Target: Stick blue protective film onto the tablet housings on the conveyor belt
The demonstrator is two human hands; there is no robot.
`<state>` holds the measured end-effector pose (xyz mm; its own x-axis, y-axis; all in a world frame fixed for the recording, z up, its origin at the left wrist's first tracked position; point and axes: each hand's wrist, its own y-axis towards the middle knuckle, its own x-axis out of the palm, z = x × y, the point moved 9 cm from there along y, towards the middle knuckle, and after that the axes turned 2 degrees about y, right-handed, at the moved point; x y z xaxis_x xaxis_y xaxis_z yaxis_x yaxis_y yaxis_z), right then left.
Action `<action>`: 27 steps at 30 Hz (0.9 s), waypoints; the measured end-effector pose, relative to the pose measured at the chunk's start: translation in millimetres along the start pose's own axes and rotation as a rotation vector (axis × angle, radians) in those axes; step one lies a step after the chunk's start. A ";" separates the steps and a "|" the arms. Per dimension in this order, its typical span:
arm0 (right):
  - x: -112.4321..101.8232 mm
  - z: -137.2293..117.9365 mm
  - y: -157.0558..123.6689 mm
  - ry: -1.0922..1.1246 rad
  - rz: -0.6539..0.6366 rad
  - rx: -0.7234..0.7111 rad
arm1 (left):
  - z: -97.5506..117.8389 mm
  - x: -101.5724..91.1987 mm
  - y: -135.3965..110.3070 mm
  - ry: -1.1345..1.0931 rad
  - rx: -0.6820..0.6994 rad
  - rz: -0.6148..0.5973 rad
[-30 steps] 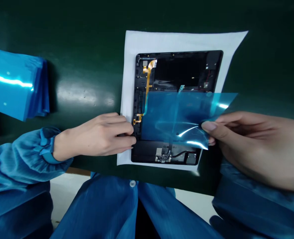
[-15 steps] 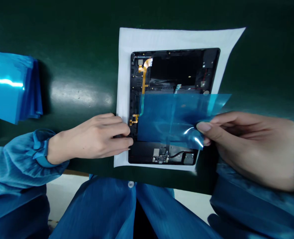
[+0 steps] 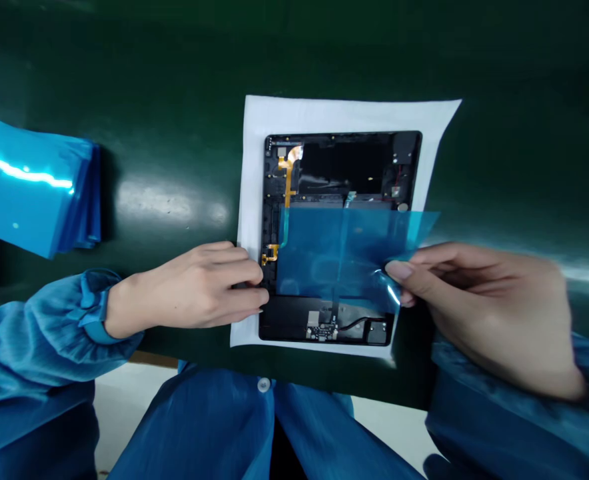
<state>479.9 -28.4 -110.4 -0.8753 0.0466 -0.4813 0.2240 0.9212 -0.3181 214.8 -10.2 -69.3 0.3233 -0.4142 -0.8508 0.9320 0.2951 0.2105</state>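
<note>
An opened black tablet chassis (image 3: 342, 167) with an orange flex cable lies on a white sheet (image 3: 344, 115) on the dark green table. A translucent blue film (image 3: 339, 257) lies across the chassis' lower middle. My right hand (image 3: 479, 310) pinches the film's right edge between thumb and fingers. My left hand (image 3: 194, 287) rests on the white sheet, its fingers curled and pressed against the chassis' left edge.
A stack of blue films (image 3: 29, 183) lies at the far left of the green table (image 3: 174, 100). The table's near edge runs just below the chassis, above my blue-sleeved lap (image 3: 254, 427).
The film has slid slightly left over the chassis with my right hand. The camera view shifted, so everything sits lower in the picture. My left hand keeps its place.
</note>
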 end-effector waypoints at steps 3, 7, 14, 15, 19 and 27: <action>1.9 -2.6 1.8 -0.021 -0.017 0.003 | 0.7 0.1 -0.6 -0.010 -0.002 -0.007; 3.1 -4.1 4.2 -0.001 -0.027 0.001 | 1.1 1.9 -1.4 -0.023 -0.024 -0.038; 6.3 -5.0 7.2 0.001 -0.040 0.008 | 2.2 -1.3 -0.3 -0.029 -0.011 -0.011; 6.5 -5.6 7.4 0.003 -0.044 0.008 | 2.2 -1.7 -0.1 -0.027 -0.010 -0.007; 6.5 -5.5 7.7 0.005 -0.058 0.028 | 1.9 -1.7 0.1 -0.025 -0.016 -0.009; 7.8 -0.2 8.6 0.018 -0.095 0.054 | 0.3 0.7 -2.4 -0.028 -0.045 -0.044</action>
<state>474.9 -20.0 -116.7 -0.9010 -0.0327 -0.4325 0.1621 0.8995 -0.4058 212.9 -11.5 -70.3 0.2874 -0.4515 -0.8447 0.9373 0.3140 0.1510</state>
